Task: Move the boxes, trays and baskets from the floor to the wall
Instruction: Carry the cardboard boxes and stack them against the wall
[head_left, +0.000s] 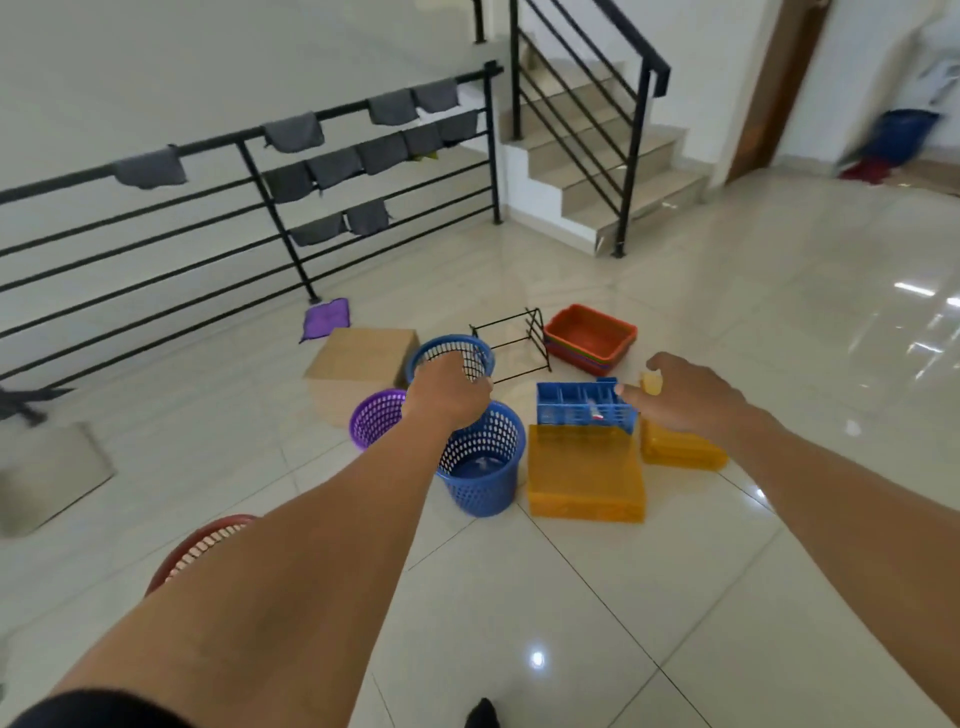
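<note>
Blue basket (483, 467), likely light and stiff, is being met at its rim by the curled left hand (449, 397), grip unclear; right hand (685, 397) is being held open.

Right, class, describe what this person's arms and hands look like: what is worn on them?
No gloves, rings or watch show on the left hand or right hand; both forearms are uncovered. A black sleeve edge shows on the left upper arm; the right shows none.
</note>
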